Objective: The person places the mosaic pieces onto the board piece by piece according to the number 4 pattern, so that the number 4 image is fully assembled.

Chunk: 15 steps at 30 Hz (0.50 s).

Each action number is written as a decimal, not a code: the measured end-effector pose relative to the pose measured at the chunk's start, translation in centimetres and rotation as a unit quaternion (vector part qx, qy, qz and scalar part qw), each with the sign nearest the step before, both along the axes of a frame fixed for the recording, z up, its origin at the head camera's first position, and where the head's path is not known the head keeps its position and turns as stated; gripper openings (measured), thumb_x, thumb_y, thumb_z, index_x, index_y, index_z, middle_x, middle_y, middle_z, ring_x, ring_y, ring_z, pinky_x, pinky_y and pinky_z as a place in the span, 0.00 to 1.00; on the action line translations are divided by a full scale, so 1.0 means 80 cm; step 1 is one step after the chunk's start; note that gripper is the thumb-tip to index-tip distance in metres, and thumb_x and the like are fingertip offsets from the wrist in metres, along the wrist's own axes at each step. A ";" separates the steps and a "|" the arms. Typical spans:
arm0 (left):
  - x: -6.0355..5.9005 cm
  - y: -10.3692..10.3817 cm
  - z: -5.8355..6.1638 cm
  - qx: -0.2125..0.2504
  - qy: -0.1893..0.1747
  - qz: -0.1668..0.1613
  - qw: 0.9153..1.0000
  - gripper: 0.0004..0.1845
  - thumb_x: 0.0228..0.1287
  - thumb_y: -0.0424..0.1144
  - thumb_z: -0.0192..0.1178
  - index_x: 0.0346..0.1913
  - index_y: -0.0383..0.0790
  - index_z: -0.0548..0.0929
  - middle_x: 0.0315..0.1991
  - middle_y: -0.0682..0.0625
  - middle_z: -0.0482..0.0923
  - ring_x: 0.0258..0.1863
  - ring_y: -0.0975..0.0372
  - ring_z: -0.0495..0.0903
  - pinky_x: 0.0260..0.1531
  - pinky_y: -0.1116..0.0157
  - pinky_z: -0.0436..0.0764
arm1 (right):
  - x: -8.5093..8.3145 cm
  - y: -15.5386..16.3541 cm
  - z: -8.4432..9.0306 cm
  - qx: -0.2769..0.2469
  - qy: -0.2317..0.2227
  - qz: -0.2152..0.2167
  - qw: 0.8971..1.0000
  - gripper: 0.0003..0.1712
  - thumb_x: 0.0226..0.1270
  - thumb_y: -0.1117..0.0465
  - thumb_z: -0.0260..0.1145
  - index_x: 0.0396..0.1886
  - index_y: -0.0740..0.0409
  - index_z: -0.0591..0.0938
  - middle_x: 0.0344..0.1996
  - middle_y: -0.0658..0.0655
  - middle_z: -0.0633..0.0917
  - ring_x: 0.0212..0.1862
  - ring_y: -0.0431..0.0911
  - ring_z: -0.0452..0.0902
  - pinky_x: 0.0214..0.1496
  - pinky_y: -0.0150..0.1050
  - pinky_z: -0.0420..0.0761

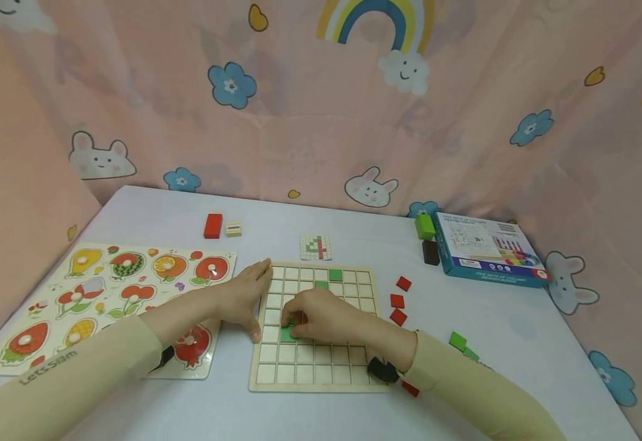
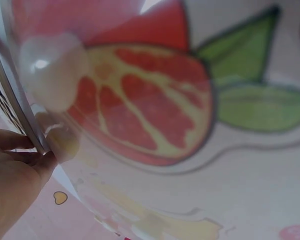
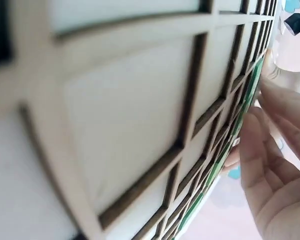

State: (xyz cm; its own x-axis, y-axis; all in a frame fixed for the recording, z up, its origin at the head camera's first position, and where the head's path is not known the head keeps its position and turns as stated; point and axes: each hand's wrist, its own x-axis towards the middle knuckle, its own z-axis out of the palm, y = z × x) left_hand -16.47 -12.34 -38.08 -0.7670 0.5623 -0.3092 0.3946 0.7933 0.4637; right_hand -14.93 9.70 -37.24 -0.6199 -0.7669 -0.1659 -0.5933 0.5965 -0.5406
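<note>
A wooden grid board [image 1: 321, 388] lies flat on the table, with green square tiles [image 1: 335, 275] in some of its cells. My left hand [image 1: 244, 297] rests along the board's left edge, fingers stretched toward the top corner and thumb lower on the frame. Over the middle of the grid, my right hand [image 1: 321, 315] bends its thumb and fingers down to a green tile [image 1: 288, 334] in the left part, pinching at it and covering several cells. The right wrist view shows those fingertips right at the green tiles [image 3: 252, 85] along the board. A small pattern card [image 1: 316, 247] lies beyond the board.
Left of the board lies a fruit knob puzzle [image 1: 106, 306]. Red tiles [image 1: 398, 301] and green tiles [image 1: 457, 341] are scattered to the right. A blue box [image 1: 492, 251], a green block [image 1: 424, 226] and a black block [image 1: 430, 252] stand back right; a red block [image 1: 213, 226] and an eraser-like block [image 1: 233, 229] back left.
</note>
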 end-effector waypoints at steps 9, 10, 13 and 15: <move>0.002 0.002 0.003 0.001 -0.002 0.005 1.000 0.71 0.35 0.48 0.82 0.76 0.23 0.46 0.80 0.31 0.35 0.79 0.37 0.39 0.78 0.42 0.50 | -0.031 0.052 0.029 -0.015 0.006 -0.057 0.998 0.09 0.65 0.60 0.69 0.44 0.50 0.87 0.29 0.45 0.83 0.34 0.39 0.77 0.38 0.30 0.80; 0.002 0.002 0.003 0.000 -0.001 0.005 1.000 0.71 0.35 0.48 0.82 0.76 0.23 0.46 0.80 0.31 0.35 0.79 0.37 0.39 0.78 0.42 0.50 | -0.035 0.062 0.032 -0.015 0.001 -0.063 0.998 0.09 0.65 0.61 0.68 0.45 0.51 0.86 0.30 0.45 0.83 0.35 0.39 0.78 0.40 0.30 0.81; 0.002 0.003 0.002 -0.006 0.000 0.004 1.000 0.71 0.35 0.48 0.82 0.76 0.24 0.46 0.80 0.31 0.35 0.80 0.38 0.39 0.78 0.43 0.50 | -0.045 0.098 0.036 -0.009 -0.024 -0.082 0.996 0.12 0.66 0.60 0.68 0.48 0.52 0.85 0.33 0.47 0.84 0.37 0.41 0.78 0.41 0.32 0.81; 0.002 0.003 0.001 -0.007 0.001 0.004 1.000 0.71 0.35 0.48 0.82 0.76 0.24 0.46 0.80 0.31 0.35 0.80 0.38 0.38 0.78 0.43 0.50 | -0.048 0.123 0.036 -0.001 -0.043 -0.096 0.994 0.13 0.66 0.59 0.68 0.49 0.52 0.85 0.34 0.48 0.84 0.39 0.43 0.77 0.41 0.32 0.81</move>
State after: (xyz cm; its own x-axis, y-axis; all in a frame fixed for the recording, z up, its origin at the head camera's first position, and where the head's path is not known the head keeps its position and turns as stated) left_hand -16.33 -12.09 -37.99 -0.7719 0.5518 -0.3158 0.3896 0.8030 0.4510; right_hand -18.81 19.55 -34.37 -0.7382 -0.6369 -0.2224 -0.4207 0.6923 -0.5862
